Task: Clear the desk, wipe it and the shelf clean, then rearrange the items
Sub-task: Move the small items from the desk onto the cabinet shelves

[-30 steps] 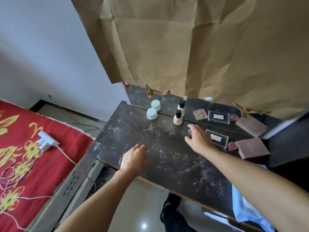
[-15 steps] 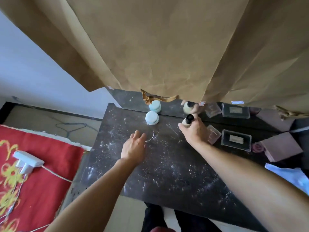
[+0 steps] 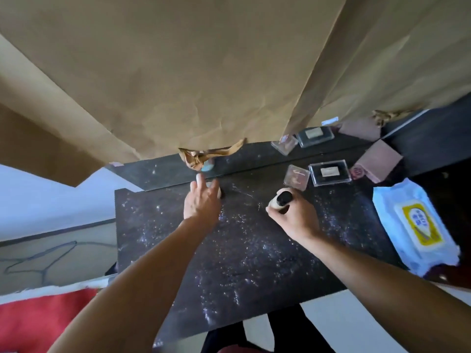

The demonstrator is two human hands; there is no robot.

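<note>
The dark desk [image 3: 242,250] is speckled with white dust. My right hand [image 3: 295,220] is closed around a small cream bottle with a black cap [image 3: 280,201], held a little above the desk's middle. My left hand [image 3: 202,201] reaches to the back edge, its fingers spread over a small pale round jar [image 3: 211,185] that is almost wholly hidden beneath them. Whether the fingers grip the jar is unclear. At the back right lie a pink compact [image 3: 297,177], a clear case with a black insert [image 3: 328,172], a tiny red pot [image 3: 356,171] and a pink box [image 3: 379,161].
A pack of wet wipes [image 3: 414,225] lies at the desk's right end. A mirror strip [image 3: 165,170] behind the desk repeats the items. Brown paper [image 3: 204,72] hangs low over it. A red bedspread [image 3: 38,319] lies at the lower left, with cables on the floor.
My right hand has lifted the bottle away from the mirror toward the middle. My left hand moved forward onto the jar. The view shifted right, so the wipes pack now shows.
</note>
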